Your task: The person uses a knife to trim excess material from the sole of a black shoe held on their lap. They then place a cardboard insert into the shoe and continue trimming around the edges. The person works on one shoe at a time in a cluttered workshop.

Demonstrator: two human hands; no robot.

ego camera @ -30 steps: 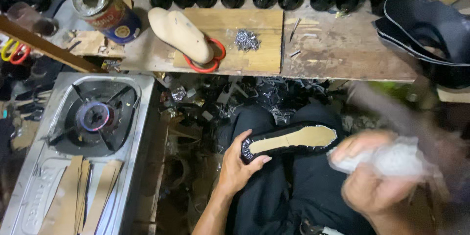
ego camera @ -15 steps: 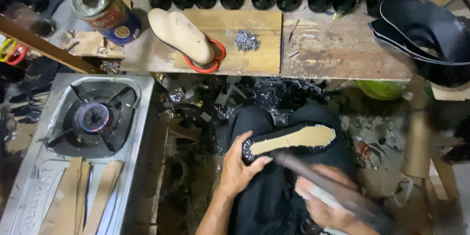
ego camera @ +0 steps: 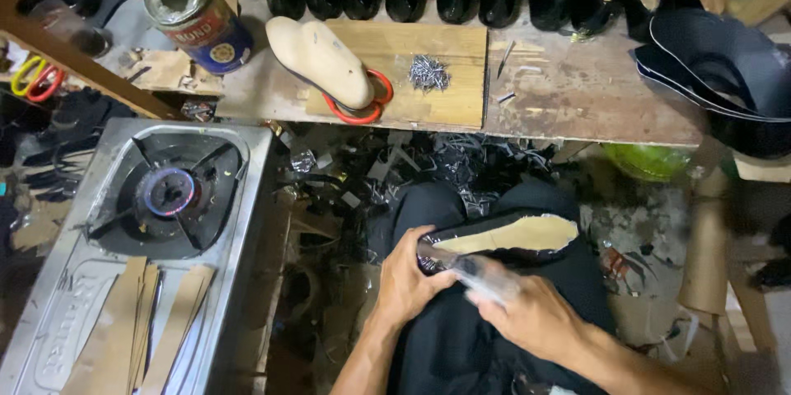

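Shoe (ego camera: 503, 238) on lap, heel gripped by left hand (ego camera: 408, 284); right hand (ego camera: 531, 317) clasps blurred tool (ego camera: 474, 270)

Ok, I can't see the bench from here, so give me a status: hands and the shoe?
Left hand grips the black shoe at its heel end, sole up on the lap. Right hand holds a blurred tool against the heel. Nothing blocking.
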